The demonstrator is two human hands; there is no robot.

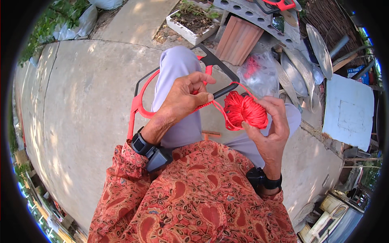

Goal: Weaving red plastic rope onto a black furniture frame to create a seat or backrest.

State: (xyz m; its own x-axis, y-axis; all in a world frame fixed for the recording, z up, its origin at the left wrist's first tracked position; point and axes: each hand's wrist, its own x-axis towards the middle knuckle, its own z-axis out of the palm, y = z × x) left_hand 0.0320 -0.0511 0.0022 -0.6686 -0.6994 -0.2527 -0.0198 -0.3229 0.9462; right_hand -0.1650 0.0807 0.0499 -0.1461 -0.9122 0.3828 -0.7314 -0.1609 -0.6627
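In my right hand [273, 121] is a bundle of red cord [245, 111], gripped between the thumb and the fingers. A strand loops from the bundle toward my left hand [188, 95]. That hand is closed with curled fingers at a black-and-red frame [221, 67], the strand passing by its thumb. Another strand runs up to the frame's black corner. The frame lies across my left knee, its red curved part [137, 105] showing beyond my left wrist. Tight red coils show just under the left thumb; my palm hides the rest of them.
Concrete floor surrounds me. Ahead are a white planter [192, 30], terracotta tiles [239, 40] and a clear plastic bag [259, 75] with red material inside. A hollow concrete block [259, 18] bears another red-and-black item [279, 5]. Curved grey pieces [296, 71] and a pale board [348, 111] stand right.
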